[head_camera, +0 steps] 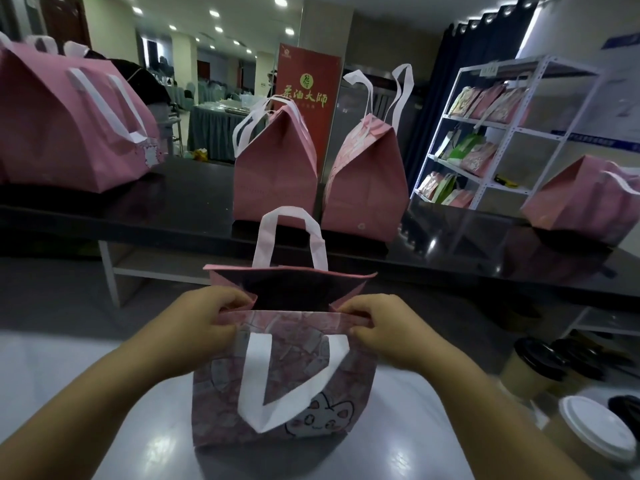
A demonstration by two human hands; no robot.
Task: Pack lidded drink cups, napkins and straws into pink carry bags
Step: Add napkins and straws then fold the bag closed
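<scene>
both hands pinch my pink bag rim, left hand and right hand spreading it so cups drop in

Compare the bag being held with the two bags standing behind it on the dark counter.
The near bag is open at the top, both hands gripping its rim; the two far bags are closed to a peak. Its front handle hangs down; theirs stick up. It sits on the pale table. All are pink with white handles.
</scene>
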